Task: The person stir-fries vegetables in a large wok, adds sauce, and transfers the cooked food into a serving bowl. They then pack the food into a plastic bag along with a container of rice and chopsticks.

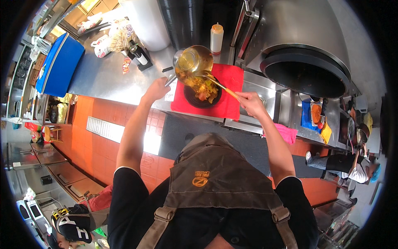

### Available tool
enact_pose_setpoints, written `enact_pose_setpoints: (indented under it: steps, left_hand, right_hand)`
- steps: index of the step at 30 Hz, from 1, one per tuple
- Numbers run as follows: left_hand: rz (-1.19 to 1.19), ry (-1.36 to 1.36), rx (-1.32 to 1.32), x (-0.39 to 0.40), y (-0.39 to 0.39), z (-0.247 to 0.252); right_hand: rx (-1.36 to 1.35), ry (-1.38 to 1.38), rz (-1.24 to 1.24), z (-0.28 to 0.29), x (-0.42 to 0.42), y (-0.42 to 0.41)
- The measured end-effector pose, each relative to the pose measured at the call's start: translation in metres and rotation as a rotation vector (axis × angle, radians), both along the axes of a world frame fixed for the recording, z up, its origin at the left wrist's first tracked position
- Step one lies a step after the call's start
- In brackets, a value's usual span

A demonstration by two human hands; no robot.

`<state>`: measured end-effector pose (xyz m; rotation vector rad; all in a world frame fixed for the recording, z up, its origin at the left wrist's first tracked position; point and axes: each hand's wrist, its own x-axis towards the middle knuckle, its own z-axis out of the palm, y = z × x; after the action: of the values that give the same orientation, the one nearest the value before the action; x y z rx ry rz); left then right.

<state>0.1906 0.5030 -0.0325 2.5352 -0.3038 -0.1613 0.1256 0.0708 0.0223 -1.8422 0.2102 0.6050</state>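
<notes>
My left hand (157,89) grips the handle of a steel pan (194,59), which is tilted with its mouth towards a black bowl (190,99). My right hand (252,104) holds the orange handle of a metal ladle or spoon (230,92). Its head is at the pan's lip and partly hidden by food. Cooked food (205,89) in yellow-brown sauce spans from the pan's mouth into the bowl. Under the bowl lies a red cloth (230,77) on the steel counter (124,88). A paper slip (169,93) with writing sits at the cloth's left edge.
Behind the cloth stands a squeeze bottle (216,40). A blue tub (57,67) is at the counter's left. To the right are a sink (270,102), a large black-rimmed opening (306,73) and a pink cloth (285,133). Co-workers are at far right (339,165) and lower left (76,222).
</notes>
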Motion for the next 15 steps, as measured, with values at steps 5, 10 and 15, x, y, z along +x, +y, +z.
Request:
enact_pose_setpoints:
  steps: [5, 10, 15]
  left_hand:
    - [-0.004, -0.009, 0.035, 0.003, -0.004, 0.013]
    - [-0.006, 0.004, 0.029, 0.004, -0.005, 0.021]
    - [0.009, -0.016, 0.035, 0.000, 0.001, 0.018]
  right_hand:
    - [-0.085, -0.337, 0.034, -0.016, 0.014, 0.003]
    - [-0.074, -0.449, 0.075, -0.032, 0.034, 0.038]
    - [-0.258, -0.583, 0.194, -0.022, 0.017, 0.042]
